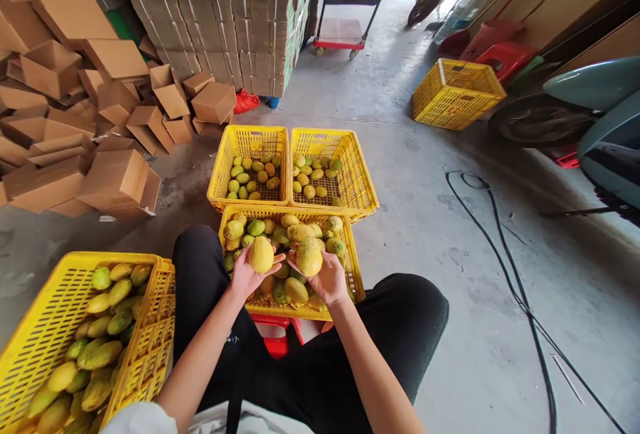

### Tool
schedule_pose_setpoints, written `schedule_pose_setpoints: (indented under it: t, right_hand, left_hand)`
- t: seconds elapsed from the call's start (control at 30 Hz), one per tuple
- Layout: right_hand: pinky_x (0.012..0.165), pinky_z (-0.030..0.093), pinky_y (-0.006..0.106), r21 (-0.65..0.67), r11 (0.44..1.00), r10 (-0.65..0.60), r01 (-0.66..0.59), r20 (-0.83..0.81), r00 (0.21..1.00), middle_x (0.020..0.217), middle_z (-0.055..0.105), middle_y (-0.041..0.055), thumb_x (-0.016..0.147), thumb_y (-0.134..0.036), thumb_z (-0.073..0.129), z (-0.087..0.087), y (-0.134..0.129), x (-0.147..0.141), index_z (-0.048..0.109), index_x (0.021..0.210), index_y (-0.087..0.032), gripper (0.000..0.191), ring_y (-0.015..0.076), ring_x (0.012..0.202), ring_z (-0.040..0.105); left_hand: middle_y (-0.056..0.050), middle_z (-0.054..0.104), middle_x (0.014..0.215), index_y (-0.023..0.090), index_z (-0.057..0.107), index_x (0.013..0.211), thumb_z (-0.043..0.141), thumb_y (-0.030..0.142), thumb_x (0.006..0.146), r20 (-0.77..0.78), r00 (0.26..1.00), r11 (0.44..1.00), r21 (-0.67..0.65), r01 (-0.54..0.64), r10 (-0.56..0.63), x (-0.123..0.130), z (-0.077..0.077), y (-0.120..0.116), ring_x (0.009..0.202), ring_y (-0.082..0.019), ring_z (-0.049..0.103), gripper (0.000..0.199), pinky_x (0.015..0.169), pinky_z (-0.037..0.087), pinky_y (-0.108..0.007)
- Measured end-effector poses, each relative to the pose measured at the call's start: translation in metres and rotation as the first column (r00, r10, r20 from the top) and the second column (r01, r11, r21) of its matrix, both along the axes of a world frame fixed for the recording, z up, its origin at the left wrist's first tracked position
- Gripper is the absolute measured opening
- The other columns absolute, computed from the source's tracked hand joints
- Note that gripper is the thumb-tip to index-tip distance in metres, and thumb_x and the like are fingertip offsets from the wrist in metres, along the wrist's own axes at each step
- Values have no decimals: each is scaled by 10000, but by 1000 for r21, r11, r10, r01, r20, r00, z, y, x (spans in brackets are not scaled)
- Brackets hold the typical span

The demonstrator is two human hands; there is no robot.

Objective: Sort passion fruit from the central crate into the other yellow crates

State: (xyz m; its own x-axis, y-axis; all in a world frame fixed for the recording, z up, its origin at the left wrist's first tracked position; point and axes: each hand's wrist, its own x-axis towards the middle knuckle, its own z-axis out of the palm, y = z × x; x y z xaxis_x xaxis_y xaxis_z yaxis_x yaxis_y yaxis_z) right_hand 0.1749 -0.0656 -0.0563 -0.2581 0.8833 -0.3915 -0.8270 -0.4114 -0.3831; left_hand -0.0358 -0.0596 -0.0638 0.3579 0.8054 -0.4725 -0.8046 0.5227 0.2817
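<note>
My left hand (246, 278), palm up, cradles a smooth yellow lemon (261, 255). A second lemon (309, 257), bumpier and greenish at the top, lies in my right hand (330, 279). Both hands are side by side above a yellow crate (356, 264) that stands between my knees, filled with yellow and green lemons (297, 291). Directly behind it are two more yellow crates, the left one (214, 181) and the right one (363, 171), each with a layer of lemons on the bottom. My palms are mostly hidden under the fruit.
Beside my left leg stands a yellow crate (35, 327) of lemons. Cardboard boxes (115, 181) lie heaped at the left, near strapped cardboard stacks (200, 14). A hand truck (340, 34), another yellow crate (455, 97), a black cable (520, 294) and a scooter (610, 134) are farther off.
</note>
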Motion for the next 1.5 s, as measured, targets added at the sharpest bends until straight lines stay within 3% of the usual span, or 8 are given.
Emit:
schedule_pose_setpoints:
  t: [0.17, 0.27, 0.53, 0.77, 1.0, 1.13, 1.33, 1.5]
  right_hand:
    - [669, 618, 362, 51, 998, -39, 35, 87, 995, 935, 753, 14, 710, -390, 819, 2, -4, -5, 550, 1268, -307, 625, 221, 758, 733]
    - [650, 615, 355, 22, 997, -74, 72, 124, 989, 888, 749, 0, 729, -393, 806, 1, -3, -4, 539, 1289, -312, 625, 213, 716, 727]
    - [716, 618, 413, -44, 995, -87, 93, 125, 988, 897, 755, 22, 748, -389, 755, 3, 1, -1, 585, 1247, -284, 537, 246, 782, 736]
    - [852, 584, 539, 17, 998, -57, 56, 8, 998, 1053, 751, 32, 713, -315, 684, 14, 0, 3, 568, 1312, -335, 611, 299, 1008, 711]
    - [730, 612, 363, 36, 998, -62, 61, 37, 997, 956, 735, 16, 729, -415, 772, 9, -3, 9, 607, 1264, -329, 566, 209, 827, 710]
    - [657, 587, 283, -6, 999, -32, 32, 14, 999, 900, 730, 26, 724, -363, 780, 4, -1, 5, 658, 1067, -264, 377, 164, 742, 684]
    - [683, 604, 371, -31, 999, -31, 33, 48, 998, 880, 728, 28, 740, -355, 748, 2, 1, 2, 638, 1111, -256, 399, 198, 723, 690]
    - [835, 597, 490, 7, 1000, -7, 7, 22, 1000, 972, 742, 45, 681, -332, 684, 9, 1, 4, 627, 1150, -276, 476, 280, 941, 707]
  left_hand:
    - [-93, 724, 929, 178, 610, 975, 645, 410, 802, -118, 993, 999, 36, -23, 27, 2, -1, 0, 680, -235, 707, 291, 505, 518, -286]
    - [-68, 677, 820, 181, 580, 931, 661, 396, 780, -147, 989, 993, 111, 29, -12, 5, 1, -1, 572, -193, 651, 275, 440, 459, -255]
    - [-78, 660, 824, 144, 612, 993, 629, 433, 811, -161, 985, 989, 128, 78, -57, 7, 2, 1, 592, -196, 640, 342, 452, 459, -266]
    - [-147, 715, 1049, 144, 584, 1224, 545, 316, 841, -68, 998, 1000, 3, 1, 0, 7, 4, 3, 1019, -329, 696, 422, 787, 566, -441]
    - [-97, 677, 774, 140, 619, 900, 620, 456, 832, -110, 994, 999, -31, 16, -19, 6, 0, 4, 616, -182, 650, 324, 479, 470, -241]
    - [-67, 628, 708, 154, 593, 804, 647, 441, 807, -152, 987, 992, -106, -67, 50, 8, 1, 5, 594, -151, 607, 292, 447, 428, -211]
    - [-63, 628, 715, 160, 606, 829, 616, 426, 823, -149, 986, 988, -122, -99, 81, 9, 4, 6, 586, -155, 603, 266, 435, 418, -214]
    - [-93, 673, 791, 167, 626, 898, 563, 568, 820, -97, 995, 998, -58, -26, 20, 6, 7, 2, 595, -203, 637, 413, 459, 469, -272]
